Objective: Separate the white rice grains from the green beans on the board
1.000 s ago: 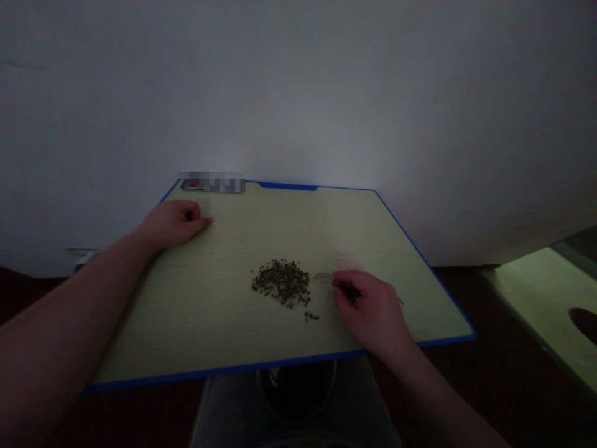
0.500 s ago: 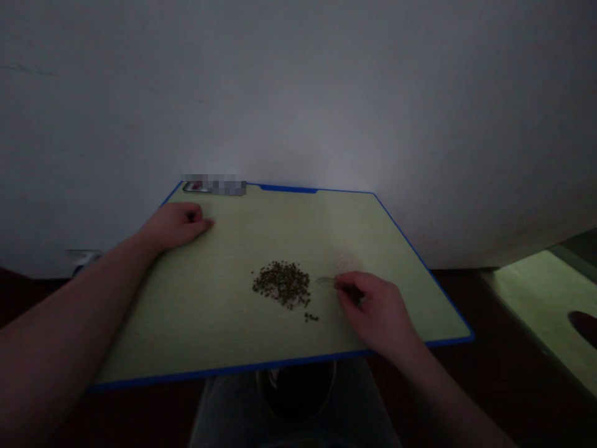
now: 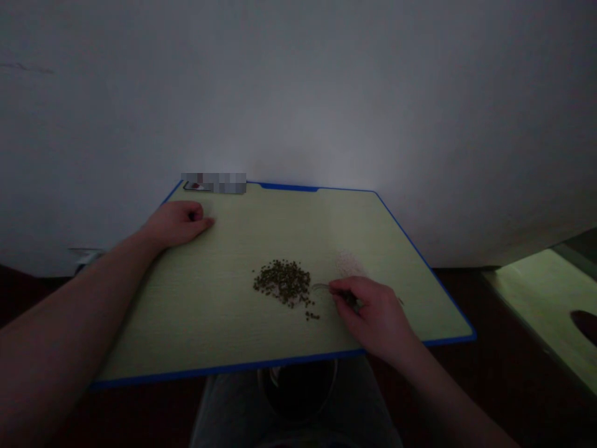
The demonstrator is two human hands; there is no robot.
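My right hand (image 3: pixel 370 311) is closed in a pinch on a pair of thin metal tweezers (image 3: pixel 321 286). Their tips point left, close to the right edge of a heap of small dark greenish-brown beans or seeds (image 3: pixel 282 281). Pale bits show among the dark ones, and a few stray dark ones (image 3: pixel 311 316) lie just in front of the heap. Behind my right hand spreads a patch of small pale grains (image 3: pixel 349 264), partly covered by the hand. At the board's left side my left hand (image 3: pixel 180 223) rests with its fingers curled in, apart from the heap.
A pale board with a blue rim (image 3: pixel 284 359) forms the work surface. Near its far left corner lies a flat object (image 3: pixel 219 183), partly blurred out. A dark round bowl (image 3: pixel 298 389) sits below the front edge, between my legs. A wall (image 3: pixel 298 93) rises behind.
My right hand has moved slightly left with the tweezers, bringing their tips nearer the dark heap. More of the pale grains shows. My left hand has stayed in place.
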